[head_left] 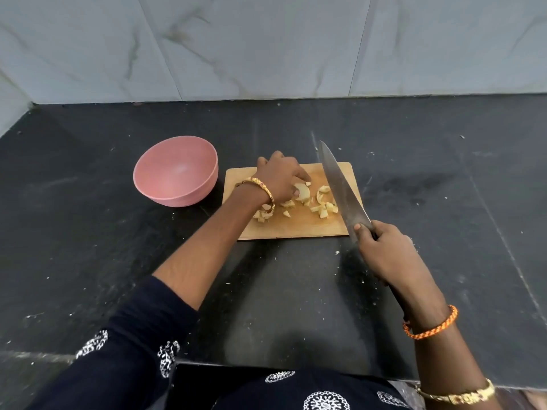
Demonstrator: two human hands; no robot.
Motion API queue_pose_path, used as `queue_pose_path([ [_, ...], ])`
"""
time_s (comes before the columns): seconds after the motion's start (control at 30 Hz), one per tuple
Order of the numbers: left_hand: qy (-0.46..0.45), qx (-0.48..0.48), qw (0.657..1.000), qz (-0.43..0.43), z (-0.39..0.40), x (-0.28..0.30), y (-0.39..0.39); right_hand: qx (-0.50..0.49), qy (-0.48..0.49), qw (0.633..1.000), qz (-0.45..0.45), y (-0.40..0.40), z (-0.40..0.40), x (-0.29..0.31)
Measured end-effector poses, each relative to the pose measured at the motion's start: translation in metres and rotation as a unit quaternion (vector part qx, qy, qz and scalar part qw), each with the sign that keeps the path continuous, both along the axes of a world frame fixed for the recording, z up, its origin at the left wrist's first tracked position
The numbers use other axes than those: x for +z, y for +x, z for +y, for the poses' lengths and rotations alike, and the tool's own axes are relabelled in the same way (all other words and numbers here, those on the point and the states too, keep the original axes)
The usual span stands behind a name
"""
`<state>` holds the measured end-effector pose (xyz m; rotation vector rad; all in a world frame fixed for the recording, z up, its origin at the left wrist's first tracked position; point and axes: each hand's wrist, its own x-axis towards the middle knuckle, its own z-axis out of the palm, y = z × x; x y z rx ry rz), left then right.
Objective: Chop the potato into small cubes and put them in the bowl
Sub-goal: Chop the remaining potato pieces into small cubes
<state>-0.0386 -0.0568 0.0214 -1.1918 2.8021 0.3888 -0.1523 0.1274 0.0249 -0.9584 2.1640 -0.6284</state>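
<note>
A wooden cutting board [296, 227] lies on the dark counter with several pale potato cubes [324, 208] scattered on it. My left hand [279, 179] rests on the board, fingers bent down onto a larger curved potato piece [303, 192]. My right hand [383, 253] grips the handle of a large knife [340, 187], whose blade is raised and slants over the board's right side, tip pointing away. A pink bowl [177, 173] stands just left of the board; nothing shows inside it.
The black stone counter [88, 232] carries small white specks and crumbs. A marbled tile wall [266, 45] rises behind it. The counter's front edge runs near my body at the bottom.
</note>
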Motion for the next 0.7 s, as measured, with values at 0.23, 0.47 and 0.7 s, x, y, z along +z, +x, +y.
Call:
queue_pose_path([
  [0.23, 0.025, -0.013, 0.999, -0.022, -0.011, -0.003, -0.009, 0.003, 0.003, 1.000, -0.006, 0.000, 0.001, 0.001],
  [0.47, -0.003, 0.063, 0.995, 0.073, -0.002, -0.012, 0.003, 0.015, -0.006, 1.000, 0.005, 0.006, 0.004, 0.000],
  [0.7, -0.042, 0.189, 0.962, 0.193, 0.014, -0.033, 0.007, 0.023, 0.003, 0.999, 0.035, 0.019, -0.005, -0.003],
])
